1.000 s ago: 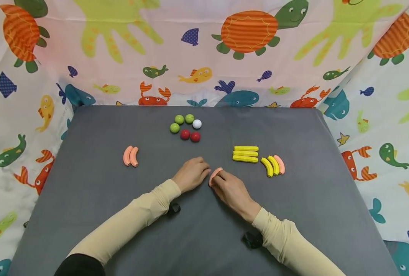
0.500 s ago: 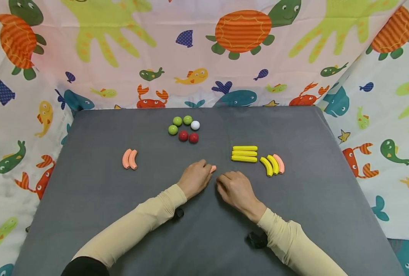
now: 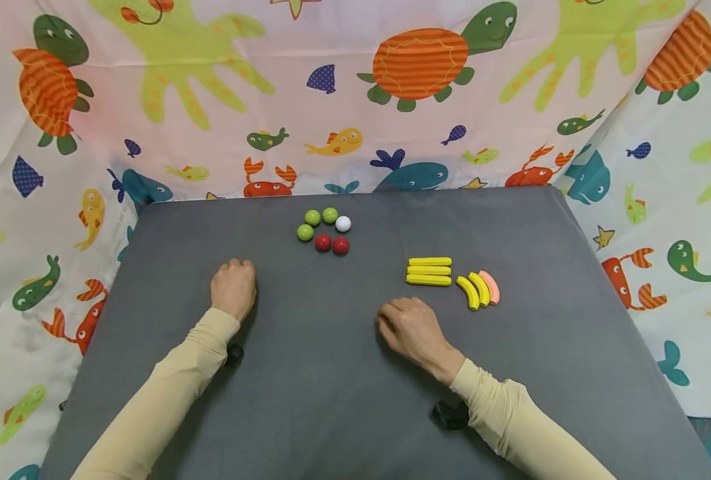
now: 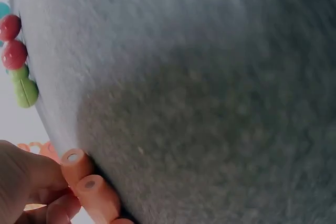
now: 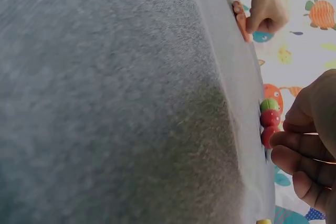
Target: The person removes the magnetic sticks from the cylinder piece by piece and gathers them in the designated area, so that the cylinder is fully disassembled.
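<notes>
My left hand (image 3: 234, 288) is at the table's left side, its back hiding the pink curved pieces from the head view. In the left wrist view its thumb and fingers pinch a pink curved piece (image 4: 76, 165), with another pink curved piece (image 4: 98, 199) close against it and the edge of a third below. My right hand (image 3: 414, 333) rests near the middle of the table, fingers loosely bent. Nothing lies between those fingers in the right wrist view. To its upper right are yellow straight sticks (image 3: 429, 271), yellow curved pieces (image 3: 474, 291) and one pink curved piece (image 3: 490, 288).
A cluster of green balls (image 3: 305, 232), red balls (image 3: 340, 246) and a white ball (image 3: 343, 223) sits toward the back of the grey table (image 3: 325, 393). A printed cloth (image 3: 211, 153) hangs behind and at both sides. Dark wrist cameras hang under both forearms.
The pink curved piece passed from my right hand to my left. My left hand then carried it left to the two pink pieces there. My right hand has stayed near the middle.
</notes>
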Available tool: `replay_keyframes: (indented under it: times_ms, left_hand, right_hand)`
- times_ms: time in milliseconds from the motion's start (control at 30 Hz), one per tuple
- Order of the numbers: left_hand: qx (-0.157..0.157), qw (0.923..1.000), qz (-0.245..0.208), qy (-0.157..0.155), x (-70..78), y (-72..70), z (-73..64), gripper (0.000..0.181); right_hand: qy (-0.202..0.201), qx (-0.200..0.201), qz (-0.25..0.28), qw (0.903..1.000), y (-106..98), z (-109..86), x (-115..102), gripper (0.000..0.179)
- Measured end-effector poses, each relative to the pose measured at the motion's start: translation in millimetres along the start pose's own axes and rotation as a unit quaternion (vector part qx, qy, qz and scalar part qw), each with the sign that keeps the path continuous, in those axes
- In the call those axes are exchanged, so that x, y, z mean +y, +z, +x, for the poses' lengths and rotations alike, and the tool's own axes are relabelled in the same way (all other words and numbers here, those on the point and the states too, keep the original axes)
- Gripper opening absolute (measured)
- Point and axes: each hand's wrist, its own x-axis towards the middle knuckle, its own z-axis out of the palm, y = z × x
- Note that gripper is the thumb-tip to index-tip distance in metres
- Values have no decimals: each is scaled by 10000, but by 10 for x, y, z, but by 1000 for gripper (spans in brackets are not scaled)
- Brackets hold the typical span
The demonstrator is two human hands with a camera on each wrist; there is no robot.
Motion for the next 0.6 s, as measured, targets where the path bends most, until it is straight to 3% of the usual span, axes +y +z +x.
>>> replay_keyframes:
  times_ms: [133, 233, 300, 433, 600]
  left_hand:
    - [267, 9996, 70, 39, 21, -11, 42, 18]
    - [551, 9981, 158, 239, 171, -73, 99, 21]
    - [485, 9980, 170, 380, 297, -153, 149, 26]
    - [-163, 9990, 125, 400, 449, -343, 315, 54]
    - [-1051, 9943, 126, 99, 376, -537, 559, 82]
  right_hand:
    - [69, 11, -66, 10000, 11, 35, 52, 2]
    - [344, -135, -131, 9992, 19, 75, 166, 6]
    - [617, -312, -150, 9975, 5, 119, 261, 13]
    - [1174, -613, -224, 9909, -136, 339, 507, 35]
    - [1813, -852, -440, 9787, -436, 648, 850, 69]
